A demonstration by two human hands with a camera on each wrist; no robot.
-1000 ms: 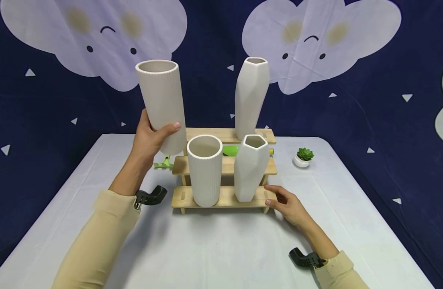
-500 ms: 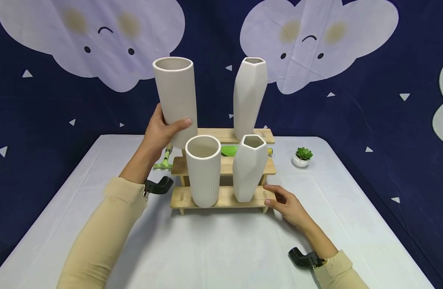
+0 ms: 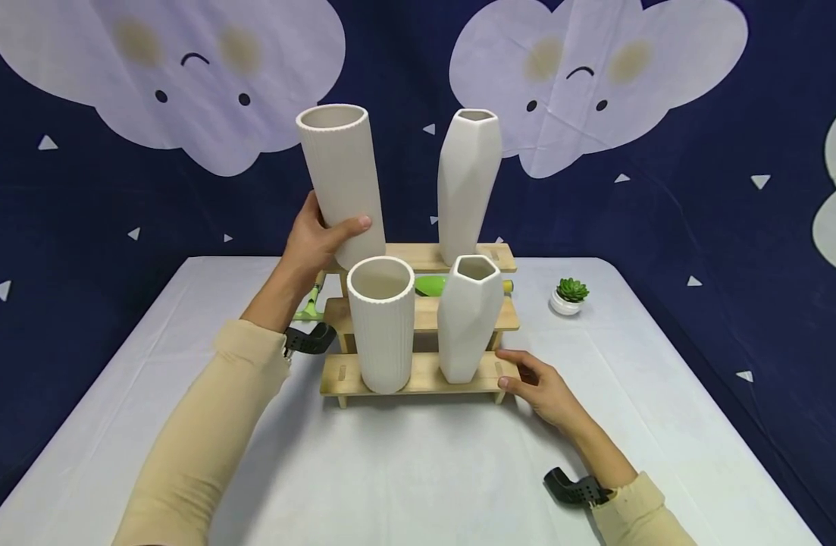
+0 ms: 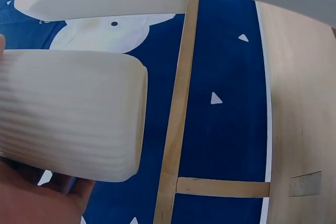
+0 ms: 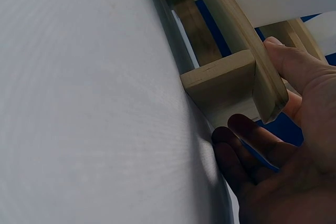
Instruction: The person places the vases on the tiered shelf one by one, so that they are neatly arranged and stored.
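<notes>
Vases: four, all off-white. Two ribbed cylinders, two faceted.
- Tall ribbed vase point(image 3: 341, 182): gripped low on its body by the left hand point(image 3: 315, 241), thumb across the front, fingers curled behind; tilted, mouth leaning left, base just over the left end of the rack's top step. Touching or clear of the step: cannot tell. Mouth open, nothing seen inside.
- Short ribbed vase point(image 3: 382, 324): upright on the bottom step, left of centre. Interior bare as far as visible.
- Tall faceted vase point(image 3: 467, 182): upright on the top step, right end.
- Short faceted vase point(image 3: 467, 318): upright on the bottom step, right of centre, just beside the short ribbed one.

Rack point(image 3: 424, 378): one, wooden, three steps, set near the far middle of the worktop point(image 3: 418, 470).

Right hand point(image 3: 542, 388): fingers relaxed, fairly straight, thumb against the right end of the bottom step, fingers under its corner on the worktop; nothing gripped. Well apart from the held vase.

Potted succulent point(image 3: 569, 296): one, in a white pot, toward the far right of the worktop.

Green item point(image 3: 433, 285): behind the rack, partly hidden.
</notes>
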